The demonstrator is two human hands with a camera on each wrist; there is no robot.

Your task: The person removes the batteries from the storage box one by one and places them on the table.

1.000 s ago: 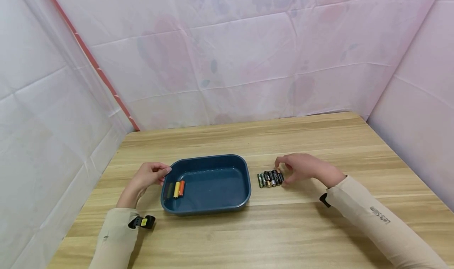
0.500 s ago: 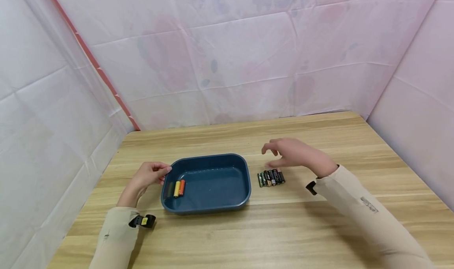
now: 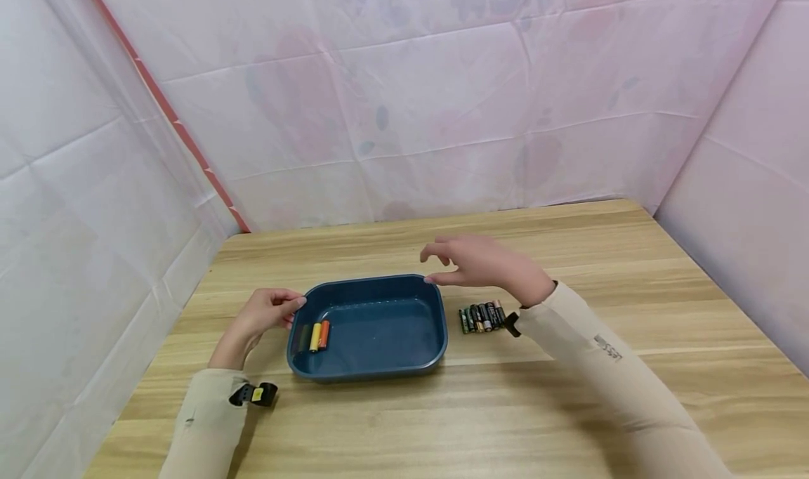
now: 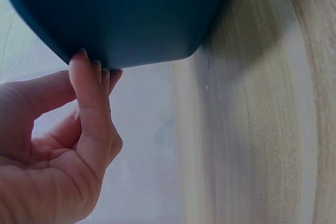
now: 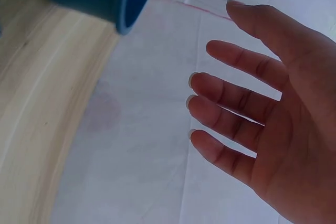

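Batteries (image 3: 482, 317) lie in a row on the table (image 3: 569, 240), long axes pointing away from us, just behind our right hand (image 3: 483, 265), whose spread, empty fingers hover over the tray (image 3: 379, 372) corner. Our left hand (image 3: 262, 314) pinches the tray's far-left corner.

A makeshift recording booth: pale pink plastic sheets (image 3: 404, 100) walled in a bare wooden table (image 3: 569, 395) on three sides, one seam taped red (image 3: 166, 107).

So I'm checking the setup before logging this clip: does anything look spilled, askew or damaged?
Nothing stands out. The blue tray sits flat with three batteries inside, the other batteries lie in a neat row, and the right hand is empty.
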